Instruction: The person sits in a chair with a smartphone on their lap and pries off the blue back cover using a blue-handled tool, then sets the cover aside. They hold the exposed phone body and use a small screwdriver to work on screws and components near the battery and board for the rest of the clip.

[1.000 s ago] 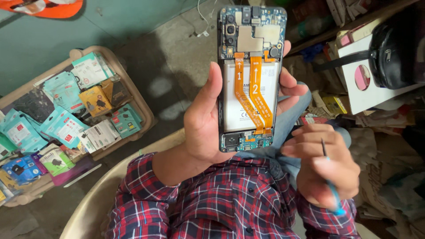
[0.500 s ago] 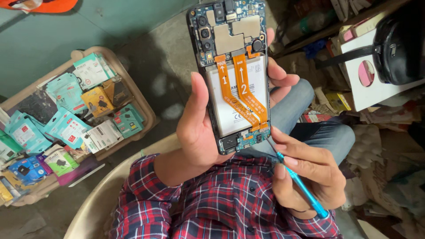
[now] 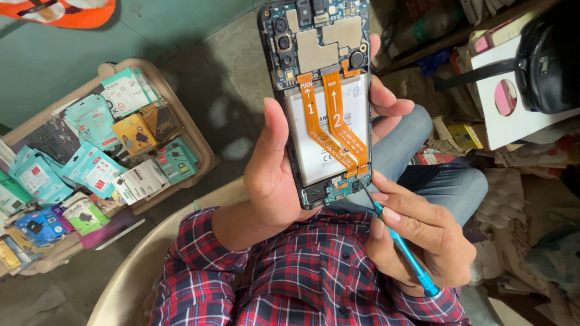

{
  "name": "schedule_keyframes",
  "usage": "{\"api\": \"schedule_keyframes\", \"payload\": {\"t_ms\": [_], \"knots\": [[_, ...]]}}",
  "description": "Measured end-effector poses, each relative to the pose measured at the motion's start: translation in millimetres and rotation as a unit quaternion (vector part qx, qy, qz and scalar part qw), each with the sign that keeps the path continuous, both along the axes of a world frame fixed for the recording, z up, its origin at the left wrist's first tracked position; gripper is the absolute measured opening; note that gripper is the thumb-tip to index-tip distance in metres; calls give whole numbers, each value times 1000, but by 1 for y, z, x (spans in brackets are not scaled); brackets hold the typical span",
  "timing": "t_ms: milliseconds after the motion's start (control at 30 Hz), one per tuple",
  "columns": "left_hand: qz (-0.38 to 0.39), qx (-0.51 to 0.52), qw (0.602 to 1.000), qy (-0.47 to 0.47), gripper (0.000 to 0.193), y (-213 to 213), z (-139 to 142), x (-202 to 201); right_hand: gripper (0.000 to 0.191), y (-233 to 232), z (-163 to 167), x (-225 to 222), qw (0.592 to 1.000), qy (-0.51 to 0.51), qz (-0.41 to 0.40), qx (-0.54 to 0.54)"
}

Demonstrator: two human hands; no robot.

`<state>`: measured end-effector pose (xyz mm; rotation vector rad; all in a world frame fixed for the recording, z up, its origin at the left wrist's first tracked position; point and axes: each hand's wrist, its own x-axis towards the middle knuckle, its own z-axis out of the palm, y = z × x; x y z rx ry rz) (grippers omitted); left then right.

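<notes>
My left hand point(image 3: 275, 181) grips an opened smartphone point(image 3: 320, 96) upright, its back cover off. The circuit board, the white battery and two orange flex cables point(image 3: 329, 130) are exposed. My thumb lies along the phone's left edge and my fingers wrap around the right edge. Just below and to the right, my right hand point(image 3: 423, 235) holds a thin blue screwdriver point(image 3: 402, 247). Its metal tip touches the lower right corner of the phone, at the small bottom board. My plaid shirt and my jeans fill the space under both hands.
A beige tray point(image 3: 193, 130) at the left holds several packaged phone accessories. A black bag point(image 3: 547, 57) rests on a white box point(image 3: 519, 121) at the upper right, with cluttered papers and packets below. A beige chair rim point(image 3: 133, 278) curves at the lower left.
My right hand rose from my lap and brought the screwdriver tip to the phone's lower right corner. The phone shifted slightly left and closer in my left hand.
</notes>
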<state>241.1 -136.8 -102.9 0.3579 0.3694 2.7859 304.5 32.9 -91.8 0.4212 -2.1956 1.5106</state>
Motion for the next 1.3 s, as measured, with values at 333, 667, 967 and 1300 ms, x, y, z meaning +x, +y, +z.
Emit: {"api": "schedule_keyframes", "payload": {"t_ms": [333, 667, 967, 1300], "knots": [[6, -17, 1000, -2, 78, 0, 1, 0, 16, -2, 8, 1, 999, -6, -20, 44], [13, -45, 999, -10, 79, 0, 2, 0, 15, -3, 10, -2, 998, 15, -29, 53], [12, -33, 999, -16, 79, 1, 2, 0, 17, -4, 12, -3, 998, 21, -29, 58], [10, -23, 1000, -12, 77, 2, 0, 0, 17, -4, 11, -5, 997, 28, -27, 67]]}}
